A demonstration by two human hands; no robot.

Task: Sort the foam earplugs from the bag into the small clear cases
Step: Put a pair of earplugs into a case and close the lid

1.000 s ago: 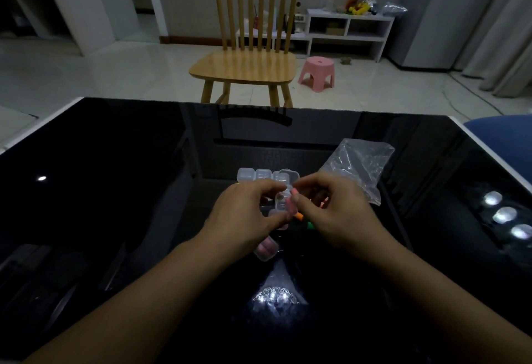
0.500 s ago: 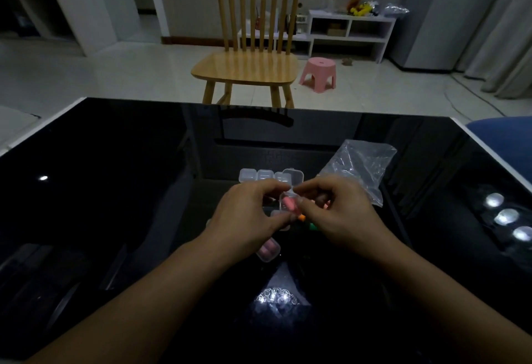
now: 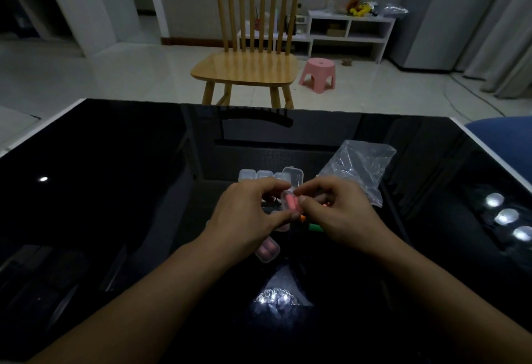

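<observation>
At frame centre we see the left hand (image 3: pixel 247 214) and right hand (image 3: pixel 339 211) pinching one open clear case (image 3: pixel 291 191) together, its lid raised, pink earplugs (image 3: pixel 290 201) inside. We count three more cases in a row (image 3: pixel 257 175) just above, and one filled case (image 3: pixel 267 250) below the left hand. One orange earplug (image 3: pixel 302 217) and one green earplug (image 3: pixel 315 228) lie under the right hand. One plastic bag (image 3: pixel 359 168) lies right of centre on the black table (image 3: pixel 115 176).

Both hands (image 3: pixel 247 214) (image 3: pixel 342 214) pinch open clear case (image 3: pixel 291 191), pink earplug (image 3: pixel 290 202) inside
</observation>
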